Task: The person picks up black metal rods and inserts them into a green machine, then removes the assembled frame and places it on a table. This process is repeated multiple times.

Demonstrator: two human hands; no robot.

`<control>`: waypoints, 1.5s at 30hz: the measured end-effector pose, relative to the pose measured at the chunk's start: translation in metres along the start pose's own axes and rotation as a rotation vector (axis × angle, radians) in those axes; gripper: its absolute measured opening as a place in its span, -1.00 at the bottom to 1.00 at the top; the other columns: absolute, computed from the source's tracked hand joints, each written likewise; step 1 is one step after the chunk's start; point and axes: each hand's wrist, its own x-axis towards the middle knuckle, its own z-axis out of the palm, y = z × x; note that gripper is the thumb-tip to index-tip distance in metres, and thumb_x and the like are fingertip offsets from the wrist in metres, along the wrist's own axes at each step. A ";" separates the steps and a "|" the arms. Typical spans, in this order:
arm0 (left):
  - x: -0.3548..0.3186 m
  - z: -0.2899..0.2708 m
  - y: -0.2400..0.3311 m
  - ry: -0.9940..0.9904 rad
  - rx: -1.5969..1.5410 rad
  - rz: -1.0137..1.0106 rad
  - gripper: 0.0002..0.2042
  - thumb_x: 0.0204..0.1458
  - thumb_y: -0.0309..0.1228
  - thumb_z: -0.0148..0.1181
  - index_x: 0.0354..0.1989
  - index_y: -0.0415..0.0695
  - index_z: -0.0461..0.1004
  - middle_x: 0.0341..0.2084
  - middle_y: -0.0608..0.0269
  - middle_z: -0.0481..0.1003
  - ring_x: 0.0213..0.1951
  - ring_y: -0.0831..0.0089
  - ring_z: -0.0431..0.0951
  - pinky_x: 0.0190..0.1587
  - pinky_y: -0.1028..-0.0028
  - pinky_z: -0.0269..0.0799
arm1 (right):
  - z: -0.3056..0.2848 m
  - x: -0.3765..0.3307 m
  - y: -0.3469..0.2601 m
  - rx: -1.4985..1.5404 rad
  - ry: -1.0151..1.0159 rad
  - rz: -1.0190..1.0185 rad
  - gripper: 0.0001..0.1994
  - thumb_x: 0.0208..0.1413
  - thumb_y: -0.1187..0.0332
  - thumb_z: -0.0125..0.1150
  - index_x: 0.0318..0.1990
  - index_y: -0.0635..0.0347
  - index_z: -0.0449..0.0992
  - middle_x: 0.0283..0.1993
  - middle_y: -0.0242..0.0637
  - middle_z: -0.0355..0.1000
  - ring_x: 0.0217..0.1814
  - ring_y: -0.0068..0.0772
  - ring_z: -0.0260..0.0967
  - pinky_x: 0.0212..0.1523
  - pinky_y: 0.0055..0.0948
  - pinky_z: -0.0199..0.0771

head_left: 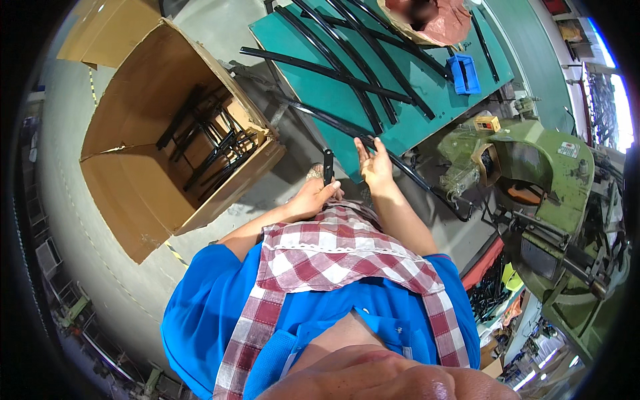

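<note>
My left hand is closed around a short black metal piece, which sticks up from the fist in front of my apron. Ahead and to the right, my right hand grips a long black metal tube near its middle, with fingertips and thumb against it. The tube slants from the left edge of the green table down toward the machine, and its near end carries a bent black fitting. Several more long black tubes lie crossed on the table.
A large open cardboard box with several black metal parts stands at the left. On the table are a blue plastic bin and a reddish sack. A green machine stands close on the right, with a yellow switch box.
</note>
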 end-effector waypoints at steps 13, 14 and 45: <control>-0.014 -0.049 0.004 0.093 -0.012 -0.040 -0.56 0.33 -0.25 -0.25 -0.39 -0.34 0.47 -0.35 0.01 0.56 -0.20 0.25 0.54 -0.06 0.34 0.38 | 0.137 0.137 -0.015 0.069 0.032 -0.103 -0.70 0.17 0.33 0.07 -0.01 0.34 0.37 -0.18 0.01 0.43 -0.18 -0.05 0.47 -0.13 -0.15 0.61; -0.012 -0.049 -0.004 0.132 0.009 -0.034 -0.57 0.33 -0.24 -0.25 -0.38 -0.33 0.46 -0.34 0.00 0.56 -0.20 0.25 0.54 -0.06 0.33 0.37 | 0.136 0.136 -0.014 -0.005 0.032 -0.093 -0.69 0.16 0.30 0.13 -0.03 0.30 0.39 -0.24 -0.01 0.46 -0.26 -0.07 0.51 -0.20 -0.15 0.63; 0.120 0.121 0.065 -0.334 -0.035 -0.253 -0.44 0.31 0.00 -0.29 -0.24 -0.31 0.45 -0.35 0.04 0.51 -0.29 0.28 0.54 -0.18 0.30 0.51 | -0.132 -0.253 -0.084 -1.810 0.385 -1.017 -0.85 0.03 0.29 0.12 -0.29 0.14 0.45 -0.44 -0.13 0.48 -0.32 -0.06 0.48 -0.27 -0.08 0.39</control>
